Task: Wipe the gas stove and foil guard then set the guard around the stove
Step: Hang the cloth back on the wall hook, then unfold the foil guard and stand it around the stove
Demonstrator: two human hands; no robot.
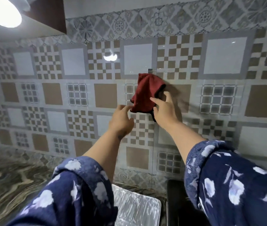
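A dark red cloth (145, 92) with a black edge hangs from a small hook (150, 70) on the tiled wall. My right hand (165, 111) grips the cloth's lower right side, with one finger laid across its front. My left hand (121, 119) is just below and left of the cloth's bottom corner, its fingers apart and holding nothing. The silver foil guard (137, 207) lies flat at the bottom centre, partly behind my left sleeve. A black corner of the gas stove (178, 201) shows to its right, mostly hidden by my right sleeve.
A patterned tile wall (80, 95) fills the view. A marbled countertop (12, 176) runs along the lower left. A brown wall cabinet (48, 13) with a bright round lamp (1, 10) under it hangs at the top left.
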